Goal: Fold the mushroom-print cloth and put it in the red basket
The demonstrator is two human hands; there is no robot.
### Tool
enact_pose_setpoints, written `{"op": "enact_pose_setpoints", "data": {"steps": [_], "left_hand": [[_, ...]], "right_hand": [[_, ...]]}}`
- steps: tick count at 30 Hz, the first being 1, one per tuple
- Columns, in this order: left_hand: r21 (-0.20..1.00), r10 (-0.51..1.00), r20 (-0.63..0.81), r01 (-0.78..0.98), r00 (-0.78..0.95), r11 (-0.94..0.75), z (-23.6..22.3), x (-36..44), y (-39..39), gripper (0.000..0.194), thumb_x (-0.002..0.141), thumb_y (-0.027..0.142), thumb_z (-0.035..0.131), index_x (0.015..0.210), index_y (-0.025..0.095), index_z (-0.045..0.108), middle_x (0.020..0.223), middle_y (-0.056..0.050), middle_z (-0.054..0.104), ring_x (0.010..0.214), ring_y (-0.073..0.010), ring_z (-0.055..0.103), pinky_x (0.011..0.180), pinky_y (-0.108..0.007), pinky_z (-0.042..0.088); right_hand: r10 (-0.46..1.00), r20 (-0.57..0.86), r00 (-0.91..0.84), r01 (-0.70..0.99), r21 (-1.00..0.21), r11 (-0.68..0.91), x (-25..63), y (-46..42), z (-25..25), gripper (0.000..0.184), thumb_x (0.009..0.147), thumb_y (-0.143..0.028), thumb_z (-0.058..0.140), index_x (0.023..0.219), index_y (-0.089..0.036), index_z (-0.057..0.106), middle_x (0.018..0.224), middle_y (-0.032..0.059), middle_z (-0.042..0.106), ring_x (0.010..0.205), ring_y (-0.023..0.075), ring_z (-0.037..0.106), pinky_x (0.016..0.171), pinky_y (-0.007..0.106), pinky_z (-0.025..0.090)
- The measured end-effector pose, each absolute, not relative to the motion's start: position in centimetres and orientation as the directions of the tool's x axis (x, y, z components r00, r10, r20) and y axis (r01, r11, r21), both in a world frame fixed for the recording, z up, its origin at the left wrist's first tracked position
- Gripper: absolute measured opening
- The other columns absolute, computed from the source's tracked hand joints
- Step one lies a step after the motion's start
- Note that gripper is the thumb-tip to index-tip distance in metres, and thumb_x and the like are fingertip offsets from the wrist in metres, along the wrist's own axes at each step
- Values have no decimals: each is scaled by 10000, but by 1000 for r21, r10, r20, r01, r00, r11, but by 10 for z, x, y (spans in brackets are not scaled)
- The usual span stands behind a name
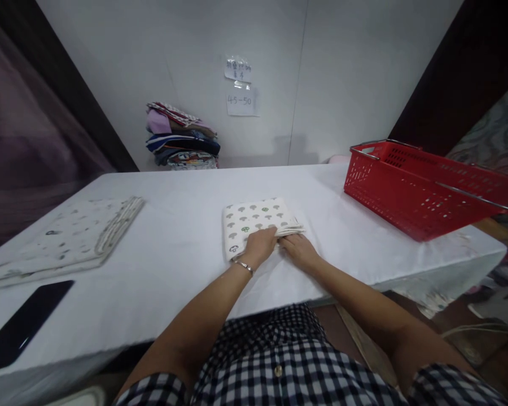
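Note:
A folded white cloth printed with small grey and green trees (256, 217) lies in the middle of the white table (182, 248). My left hand (259, 246) rests flat on its near edge, fingers together and stretched forward, a thin bracelet on the wrist. My right hand (298, 248) lies beside it at the cloth's near right corner, fingers extended and touching the folded layers there. Neither hand lifts the cloth.
A red plastic basket (423, 186) stands at the right end of the table. A pile of folded white printed cloths (74, 237) lies at the left, a black phone (25, 324) near the front left edge. Colourful folded fabrics (182, 138) are stacked against the back wall.

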State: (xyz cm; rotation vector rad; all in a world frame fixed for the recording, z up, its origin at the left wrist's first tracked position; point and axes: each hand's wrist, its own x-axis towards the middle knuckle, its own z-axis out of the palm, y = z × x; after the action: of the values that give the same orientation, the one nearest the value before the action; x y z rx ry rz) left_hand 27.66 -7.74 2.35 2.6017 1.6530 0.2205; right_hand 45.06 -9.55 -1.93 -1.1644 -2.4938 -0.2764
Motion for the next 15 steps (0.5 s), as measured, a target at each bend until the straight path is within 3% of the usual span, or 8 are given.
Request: {"op": "enact_pose_setpoints", "data": {"steps": [8,12,15], "left_hand": [[85,840,204,846,502,-526,14,282,-84,417,896,246,451,1307,200,400,1277,-84,553,1102,-201,538,884,-319,429],[101,851,200,853,486,-512,21,285,-75,280,907,213,410,1163,214,525,1132,-57,627,1022,-188,574,854,-308,441],[135,876,270,885,400,-445,30,284,-66,304,918,192,369,1170,245,530,1107,-41,635,1000,-182,580,833,-295,444]], "right_hand": [[751,396,-529,814,-15,581,461,-100,-22,232,898,-151,487,1093,-163,612,1129,105,623,1100,226,507,895,357,392],[751,401,-524,818,-6,575,460,-100,-25,205,897,-151,494,1050,-150,630,1096,98,638,1072,227,524,878,348,397],[761,390,-518,823,-12,567,461,-100,-27,198,896,-149,500,1038,-148,638,1029,91,660,964,215,566,829,345,412]]}}
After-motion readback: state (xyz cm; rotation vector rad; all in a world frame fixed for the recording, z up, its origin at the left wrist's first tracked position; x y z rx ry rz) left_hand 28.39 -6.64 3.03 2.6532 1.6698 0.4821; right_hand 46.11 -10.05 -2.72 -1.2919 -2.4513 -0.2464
